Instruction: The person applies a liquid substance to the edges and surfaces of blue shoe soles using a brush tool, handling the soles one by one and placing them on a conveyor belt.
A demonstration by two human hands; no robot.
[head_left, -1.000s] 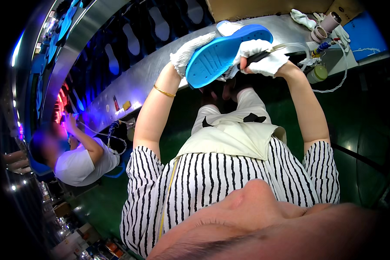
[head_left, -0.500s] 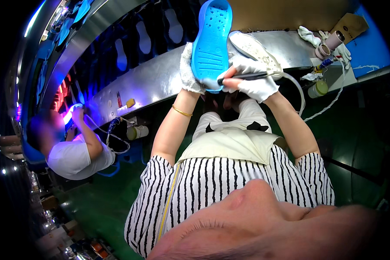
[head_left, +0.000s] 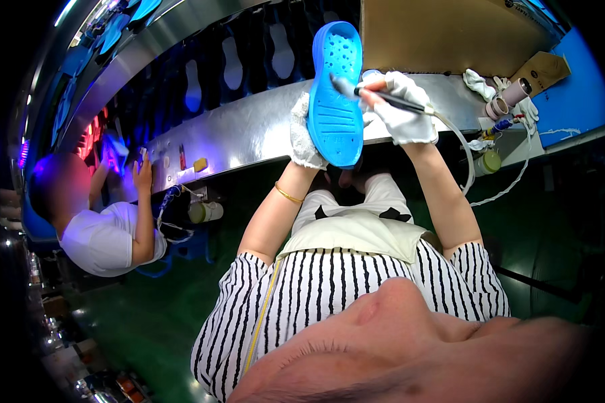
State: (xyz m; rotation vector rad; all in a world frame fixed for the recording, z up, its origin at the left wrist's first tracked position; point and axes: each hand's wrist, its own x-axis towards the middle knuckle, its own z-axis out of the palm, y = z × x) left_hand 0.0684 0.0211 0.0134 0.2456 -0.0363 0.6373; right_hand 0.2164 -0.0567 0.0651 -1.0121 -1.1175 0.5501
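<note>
My left hand (head_left: pixel 307 136), in a white knitted glove, grips a bright blue shoe sole (head_left: pixel 338 121) by its left edge and holds it up over the metal bench edge. Holes dot the sole's far part and raised ridges cross its middle. In my right hand (head_left: pixel 403 111), gloved in white with bare fingertips, is a brush (head_left: pixel 398 102) with a black handle. A pale hose runs from the handle's back end. The bristles lie against the sole's inner face, just below the holes. Behind my right hand, most of a pale shoe is hidden.
A metal bench (head_left: pixel 249 127) runs before me, with a dark conveyor (head_left: pixel 249 50) carrying soles beyond it. A cardboard sheet (head_left: pixel 430 33) stands at the back. Cups (head_left: pixel 515 92), gloves and a green-lidded jar (head_left: pixel 489 161) are at right. A co-worker (head_left: pixel 107 232) sits at left.
The sole has come down nearer to me. My right hand has carried the brush from the sole's near end up toward its holes. The co-worker's hands have shifted.
</note>
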